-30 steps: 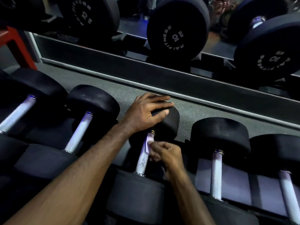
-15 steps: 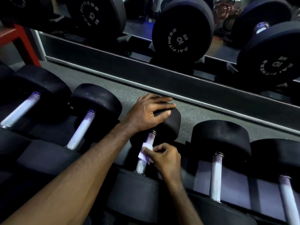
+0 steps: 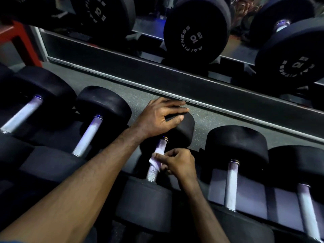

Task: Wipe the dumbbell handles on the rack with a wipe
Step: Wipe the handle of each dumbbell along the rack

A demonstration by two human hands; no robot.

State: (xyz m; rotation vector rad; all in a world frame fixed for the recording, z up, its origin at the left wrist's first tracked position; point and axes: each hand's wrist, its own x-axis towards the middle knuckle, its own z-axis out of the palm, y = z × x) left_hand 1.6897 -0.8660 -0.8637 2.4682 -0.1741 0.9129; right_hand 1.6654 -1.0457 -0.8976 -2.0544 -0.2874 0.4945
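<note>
A row of black dumbbells with silver knurled handles lies on the rack below me. My left hand (image 3: 158, 116) grips the far head (image 3: 182, 132) of the middle dumbbell, fingers curled over its top. My right hand (image 3: 177, 163) pinches a small white wipe (image 3: 157, 157) wrapped around that dumbbell's handle (image 3: 154, 171), about halfway along it. The near head (image 3: 143, 206) sits below my wrists. Other handles lie to the left (image 3: 87, 135) and to the right (image 3: 231, 185).
A mirror (image 3: 175, 32) along the wall behind the rack reflects 10 kg dumbbell heads. Speckled grey floor (image 3: 140, 100) shows between rack and mirror frame. A red post (image 3: 21, 42) stands at the far left. More dumbbells fill the rack on both sides.
My right hand has slid the wipe down the handle from near the far head toward its middle. My left hand has stayed on the far head.
</note>
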